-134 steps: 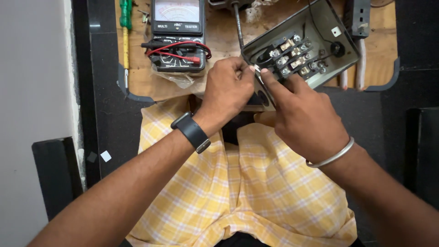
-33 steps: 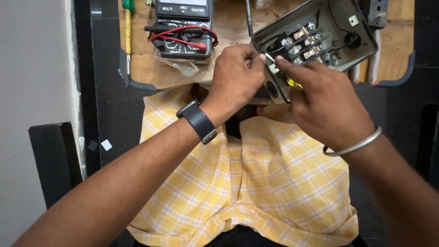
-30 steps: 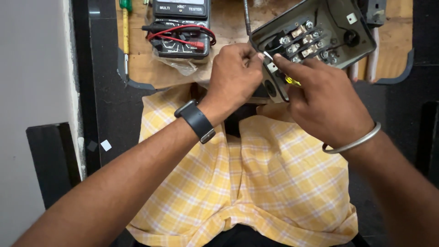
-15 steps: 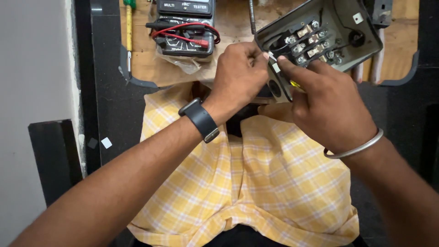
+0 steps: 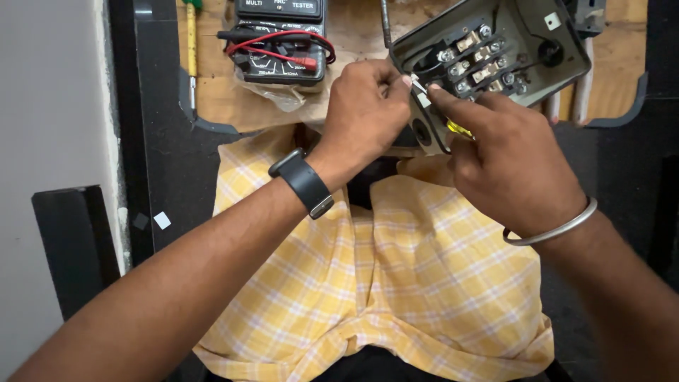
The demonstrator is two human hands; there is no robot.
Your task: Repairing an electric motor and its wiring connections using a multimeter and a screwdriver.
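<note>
Nearest the camera, a yellow checked shirt [image 5: 382,283] fills the lap, and both forearms reach forward over it to the near edge of the wooden board [image 5: 219,99]. The left hand [image 5: 368,117], with a black watch [image 5: 305,182] at the wrist, is curled with thumb and fingertips pinched on a small white piece [image 5: 419,89] at the near left corner of the grey terminal box [image 5: 495,56]. The right hand [image 5: 513,155], with a metal bangle [image 5: 555,226] on its wrist, is closed around a tool with a yellow handle [image 5: 460,129], forefinger stretched to the same corner. The open box tilts over the board's near edge, holding rows of brass terminals [image 5: 477,60] and black wires. Left of it, with bare wood between, a black multimeter [image 5: 279,42] lies with red leads coiled on it. A yellow screwdriver [image 5: 191,42] lies along the left edge.
</note>
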